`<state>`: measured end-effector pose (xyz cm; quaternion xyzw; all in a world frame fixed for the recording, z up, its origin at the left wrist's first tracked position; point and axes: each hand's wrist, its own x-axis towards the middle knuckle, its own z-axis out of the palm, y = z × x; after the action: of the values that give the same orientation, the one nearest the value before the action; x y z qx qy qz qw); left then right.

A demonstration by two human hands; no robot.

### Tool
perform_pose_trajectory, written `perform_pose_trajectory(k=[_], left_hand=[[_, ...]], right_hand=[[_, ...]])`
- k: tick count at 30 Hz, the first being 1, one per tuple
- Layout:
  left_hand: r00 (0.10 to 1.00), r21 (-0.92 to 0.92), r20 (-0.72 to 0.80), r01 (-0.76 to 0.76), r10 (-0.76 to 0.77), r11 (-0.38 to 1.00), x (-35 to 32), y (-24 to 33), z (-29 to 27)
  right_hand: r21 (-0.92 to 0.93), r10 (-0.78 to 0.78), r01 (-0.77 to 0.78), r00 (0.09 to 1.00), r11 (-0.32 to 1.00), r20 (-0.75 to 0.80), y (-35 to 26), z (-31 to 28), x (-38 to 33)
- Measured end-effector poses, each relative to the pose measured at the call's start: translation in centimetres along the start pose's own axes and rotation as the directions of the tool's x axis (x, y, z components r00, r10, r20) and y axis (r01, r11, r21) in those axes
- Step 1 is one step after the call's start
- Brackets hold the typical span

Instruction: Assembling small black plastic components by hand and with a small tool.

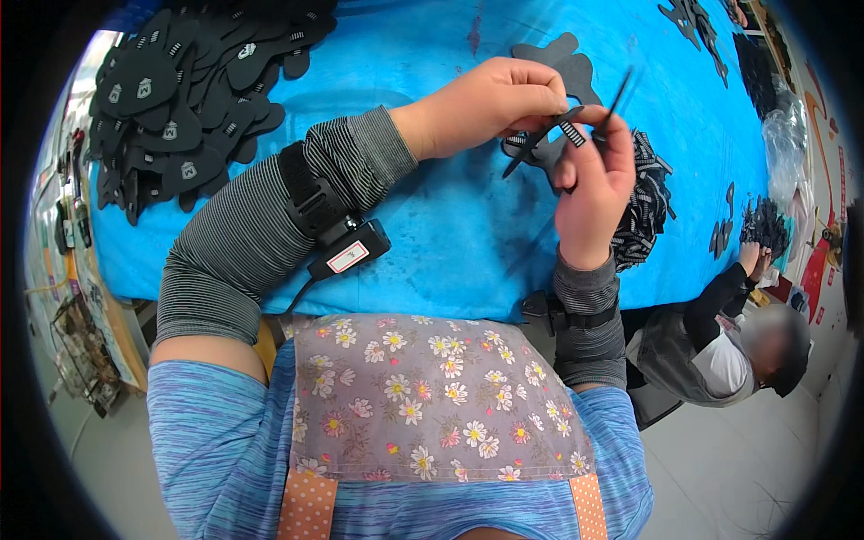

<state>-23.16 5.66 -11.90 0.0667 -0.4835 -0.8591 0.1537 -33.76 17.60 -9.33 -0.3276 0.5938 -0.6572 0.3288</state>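
Observation:
My left hand (504, 101) reaches in from the left, thumb and fingers pinched on a narrow black strip (531, 151) that slants down to the left. Close against it, my right hand (594, 184) has its fingers closed around a black strip with a white ladder-like mark (572, 134). A thin dark length (619, 94), smeared by motion, sticks up beyond the right fingers; whether it belongs to the same strip I cannot tell. Flat, dark grey lobed pieces (569, 65) lie on the table behind and beneath both hands, partly hidden by them.
A large heap of black lobed pieces with pale emblems (171, 90) covers the far left of the blue tablecloth (405, 234). Right of my right hand sits a pile of small black strips (643, 211). A co-worker (720, 346) handles a dark pile at the far right.

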Motion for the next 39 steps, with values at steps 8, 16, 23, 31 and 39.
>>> perform_pose_trajectory(k=[8, 16, 23, 31, 39], left_hand=[[0.969, 0.36, -0.028, -0.221, 0.247, 0.906, -0.1, -1.0, -0.1], [0.982, 0.398, -0.001, -0.173, 0.189, 0.901, -0.3, -0.8, 0.4], [0.928, 0.35, -0.108, -0.299, 0.356, 0.888, 0.4, -1.3, 0.0], [0.953, 0.341, -0.152, -0.197, 0.26, 0.919, 0.3, -1.2, 0.6], [0.956, 0.313, -0.221, -0.116, 0.191, 0.943, 0.0, -1.2, 0.8]], right_hand=[[-0.088, 0.026, -0.02, 0.997, 0.996, 0.071, 0.4, -0.4, -0.3], [0.027, 0.063, -0.068, 0.987, 0.997, 0.15, 0.1, -0.7, -0.2], [0.272, 0.201, -0.22, 0.975, 0.937, 0.097, -0.1, -0.3, 0.2], [0.233, 0.279, -0.274, 0.96, 0.933, 0.013, -0.3, 0.0, 0.6], [0.063, 0.188, -0.186, 0.981, 0.981, -0.036, 0.3, -0.5, 0.6]])
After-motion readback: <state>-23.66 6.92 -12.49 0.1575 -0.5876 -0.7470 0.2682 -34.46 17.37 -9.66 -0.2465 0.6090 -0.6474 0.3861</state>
